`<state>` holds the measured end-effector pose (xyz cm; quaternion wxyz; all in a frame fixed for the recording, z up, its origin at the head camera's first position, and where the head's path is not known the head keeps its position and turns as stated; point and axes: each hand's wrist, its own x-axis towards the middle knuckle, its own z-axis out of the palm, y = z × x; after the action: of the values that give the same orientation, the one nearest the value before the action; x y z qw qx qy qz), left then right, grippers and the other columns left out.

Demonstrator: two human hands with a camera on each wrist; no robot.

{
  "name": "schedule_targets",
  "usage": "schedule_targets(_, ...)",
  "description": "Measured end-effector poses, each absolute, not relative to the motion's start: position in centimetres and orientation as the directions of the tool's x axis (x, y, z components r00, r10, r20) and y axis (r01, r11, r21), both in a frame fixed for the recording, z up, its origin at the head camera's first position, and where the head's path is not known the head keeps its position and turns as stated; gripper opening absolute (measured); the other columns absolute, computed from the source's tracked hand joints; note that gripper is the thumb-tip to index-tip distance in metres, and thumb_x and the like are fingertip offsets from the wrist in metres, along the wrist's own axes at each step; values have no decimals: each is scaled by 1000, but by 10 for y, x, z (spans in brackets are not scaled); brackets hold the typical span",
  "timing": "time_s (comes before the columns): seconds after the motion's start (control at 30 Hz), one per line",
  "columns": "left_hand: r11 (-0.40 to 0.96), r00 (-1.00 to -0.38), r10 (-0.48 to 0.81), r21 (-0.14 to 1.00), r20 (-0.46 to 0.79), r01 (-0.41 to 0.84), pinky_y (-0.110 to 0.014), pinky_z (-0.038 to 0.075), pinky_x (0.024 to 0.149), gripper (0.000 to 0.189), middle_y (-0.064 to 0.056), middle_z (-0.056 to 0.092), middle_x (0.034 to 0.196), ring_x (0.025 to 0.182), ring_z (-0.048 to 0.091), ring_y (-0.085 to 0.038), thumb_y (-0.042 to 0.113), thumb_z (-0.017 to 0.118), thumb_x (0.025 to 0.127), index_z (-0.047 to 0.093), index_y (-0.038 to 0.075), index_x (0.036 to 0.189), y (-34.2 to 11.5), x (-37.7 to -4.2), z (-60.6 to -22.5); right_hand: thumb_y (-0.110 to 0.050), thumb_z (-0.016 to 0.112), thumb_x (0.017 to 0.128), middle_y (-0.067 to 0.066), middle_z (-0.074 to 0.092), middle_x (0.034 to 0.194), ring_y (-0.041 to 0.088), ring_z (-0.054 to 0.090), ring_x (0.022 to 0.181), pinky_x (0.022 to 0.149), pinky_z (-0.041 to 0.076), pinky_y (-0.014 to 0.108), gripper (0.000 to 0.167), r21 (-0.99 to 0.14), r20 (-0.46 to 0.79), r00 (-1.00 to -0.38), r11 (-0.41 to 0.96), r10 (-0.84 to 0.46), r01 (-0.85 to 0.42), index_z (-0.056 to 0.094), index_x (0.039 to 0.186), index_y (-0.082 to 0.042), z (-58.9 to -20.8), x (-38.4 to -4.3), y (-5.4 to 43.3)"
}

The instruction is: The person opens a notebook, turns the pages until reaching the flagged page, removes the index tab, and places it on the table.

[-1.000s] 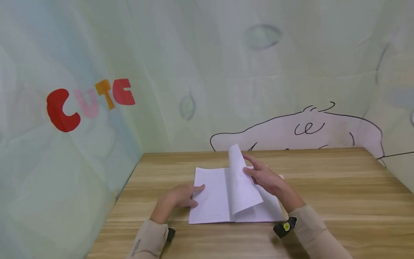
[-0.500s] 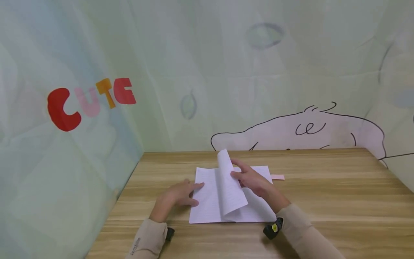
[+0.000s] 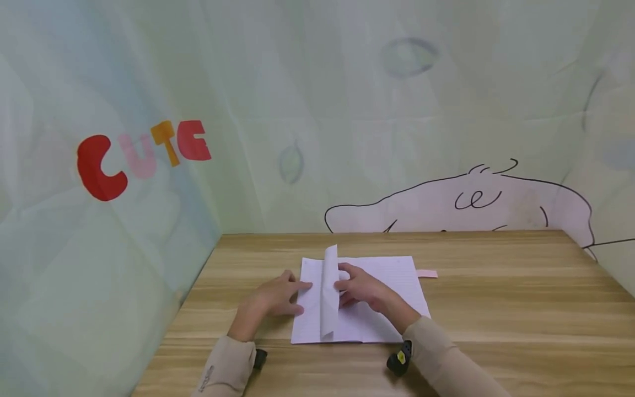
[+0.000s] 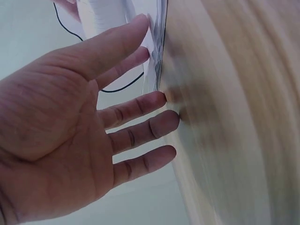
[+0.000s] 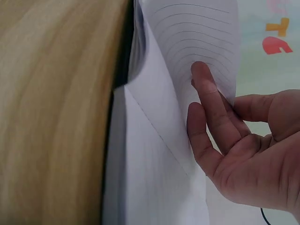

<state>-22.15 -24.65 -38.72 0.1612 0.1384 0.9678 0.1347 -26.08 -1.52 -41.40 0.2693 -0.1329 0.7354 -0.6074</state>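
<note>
An open notebook [image 3: 382, 320] with lined white pages lies on the wooden table. One of its pages [image 3: 328, 298] stands raised and curled left of the middle. At that page's free edge, my right hand [image 3: 364, 288] holds it between thumb and fingers; the right wrist view shows the fingers [image 5: 211, 101] against the lined side. My left hand [image 3: 273, 295] rests at the notebook's left edge, index finger and thumb over the paper. In the left wrist view, the fingers of this left hand [image 4: 93, 112] are spread and fairly straight.
A pink tab [image 3: 427, 273] sticks out past the notebook's right edge. Behind the table [image 3: 496, 309] hangs a pale printed cloth [image 3: 297, 82] with coloured letters and a line drawing. Black wrist devices are strapped at both sleeves.
My right hand has moved left, bringing the raised page from the right half over to the left half. The pink tab has come into fuller view. My left hand has barely moved.
</note>
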Motion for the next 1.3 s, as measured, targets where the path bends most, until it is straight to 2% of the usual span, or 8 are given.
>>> schedule_targets(0.23, 905, -909, 370, 297, -192, 306, -40, 46, 76, 47, -7, 53, 112, 84, 50, -19, 25, 72, 93, 62, 17, 139, -244, -225, -387, -9, 55, 98, 16, 72, 80, 21, 71, 65, 66, 56, 33, 49, -959, -247, -822, 249, -513, 133, 41, 142, 7, -421, -257, -22)
schedule_targets(0.4, 872, -893, 441, 276, -91, 403, -50, 47, 88, 48, -11, 59, 118, 100, 59, -25, 27, 69, 95, 59, 18, 141, -241, -226, -387, -11, 56, 98, 13, 71, 75, 18, 69, 59, 59, 55, 30, 37, -955, -248, -829, 271, -501, 122, 49, 129, 7, -424, -253, -29)
schedule_targets(0.47, 849, -879, 475, 283, -42, 445, -52, 47, 87, 49, -14, 60, 120, 102, 59, -28, 28, 67, 96, 57, 19, 143, -240, -225, -386, -12, 56, 99, 13, 71, 76, 17, 67, 57, 57, 54, 29, 30, -955, -244, -829, 274, -502, 115, 52, 124, 6, -424, -251, -31)
schedule_targets(0.57, 817, -857, 515, 301, 3, 492, -45, 49, 76, 51, -15, 61, 115, 88, 59, -25, 30, 65, 97, 54, 19, 146, -238, -225, -386, -12, 55, 100, 16, 72, 78, 16, 66, 55, 56, 53, 27, 24, -959, -234, -821, 261, -521, 108, 55, 116, 5, -423, -249, -33)
schedule_targets(0.63, 802, -847, 531, 314, 14, 508, -39, 47, 68, 52, -14, 61, 110, 77, 54, -21, 34, 64, 98, 54, 19, 146, -237, -224, -387, -12, 55, 100, 18, 72, 79, 16, 66, 55, 55, 53, 28, 19, -963, -221, -816, 251, -534, 97, 56, 110, 4, -422, -247, -34)
schedule_targets(0.73, 797, -841, 542, 315, 3, 515, -34, 44, 64, 54, -12, 60, 106, 72, 50, -17, 41, 63, 98, 54, 20, 146, -236, -225, -389, -11, 55, 99, 19, 72, 78, 17, 65, 54, 55, 52, 28, 14, -968, -202, -814, 238, -545, 81, 57, 101, 3, -420, -245, -35)
schedule_targets(1.03, 814, -849, 527, 299, -23, 497, -36, 45, 68, 58, -9, 60, 106, 79, 55, -18, 50, 61, 96, 56, 21, 145, -234, -228, -390, -12, 53, 102, 16, 72, 78, 17, 65, 56, 59, 54, 29, 17, -972, -166, -787, 234, -594, 29, 62, 102, 3, -419, -247, -31)
schedule_targets(1.3, 839, -871, 491, 274, -4, 471, -44, 50, 77, 44, -14, 64, 111, 88, 62, -26, 14, 69, 93, 63, 13, 137, -236, -228, -389, -15, 54, 103, 11, 73, 80, 17, 67, 60, 60, 52, 29, 22, -948, -181, -779, 318, -601, -24, 65, 112, 2, -414, -251, -13)
